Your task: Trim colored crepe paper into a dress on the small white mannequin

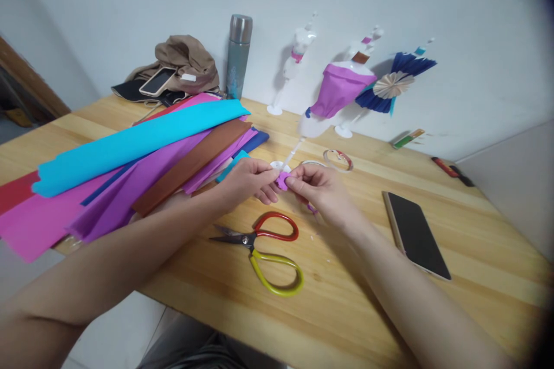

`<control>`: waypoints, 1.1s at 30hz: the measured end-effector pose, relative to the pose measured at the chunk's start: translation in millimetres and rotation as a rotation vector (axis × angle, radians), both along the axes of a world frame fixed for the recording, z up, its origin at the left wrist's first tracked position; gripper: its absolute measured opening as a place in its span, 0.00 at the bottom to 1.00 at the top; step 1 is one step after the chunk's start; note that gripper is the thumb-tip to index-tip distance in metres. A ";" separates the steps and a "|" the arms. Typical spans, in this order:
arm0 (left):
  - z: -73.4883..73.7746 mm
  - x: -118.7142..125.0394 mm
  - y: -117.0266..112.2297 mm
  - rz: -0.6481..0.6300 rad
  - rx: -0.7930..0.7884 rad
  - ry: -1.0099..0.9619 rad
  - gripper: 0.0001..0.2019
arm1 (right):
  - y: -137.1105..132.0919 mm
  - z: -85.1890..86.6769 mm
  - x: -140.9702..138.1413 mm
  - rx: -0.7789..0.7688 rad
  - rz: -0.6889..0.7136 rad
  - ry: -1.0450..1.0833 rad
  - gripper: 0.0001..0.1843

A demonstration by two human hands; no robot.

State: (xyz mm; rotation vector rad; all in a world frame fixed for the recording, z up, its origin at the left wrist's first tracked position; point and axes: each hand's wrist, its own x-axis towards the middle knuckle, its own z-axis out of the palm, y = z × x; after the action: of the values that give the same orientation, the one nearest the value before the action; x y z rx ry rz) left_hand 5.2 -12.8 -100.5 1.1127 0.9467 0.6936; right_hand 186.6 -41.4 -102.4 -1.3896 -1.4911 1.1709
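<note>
Between my two hands is a small piece of purple crepe paper, crumpled or folded. My left hand pinches its left side with thumb and index finger, the other fingers curled loosely below. On its right side, my right hand is closed in a pinch. Just behind the fingers rises the thin white stand of a small mannequin, whose upper part wears a purple paper dress. Scissors with one red and one yellow handle lie partly spread on the table below my hands.
Long crepe paper strips in several colours cover the table's left. Behind them are a brown cloth bag, a phone and a thermos. Two more mannequins stand by the wall. A tape roll and larger phone lie rightward.
</note>
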 end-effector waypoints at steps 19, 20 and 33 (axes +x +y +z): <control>-3.6 -14.2 14.7 0.087 0.454 0.370 0.18 | 12.6 -23.9 18.3 0.028 0.070 -0.207 0.23; -1.0 -22.2 20.5 0.154 0.540 0.431 0.18 | 14.2 -27.2 20.5 0.042 0.097 -0.264 0.22; -9.2 -50.3 35.9 -0.048 0.718 1.250 0.17 | 23.8 -42.3 24.5 0.215 0.189 -0.560 0.09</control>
State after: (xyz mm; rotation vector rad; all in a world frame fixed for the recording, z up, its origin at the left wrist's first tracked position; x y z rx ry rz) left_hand -45.0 23.2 -109.8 2.3022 1.7538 0.2113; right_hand 211.1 -17.6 -144.7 -1.5219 -2.1075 0.7206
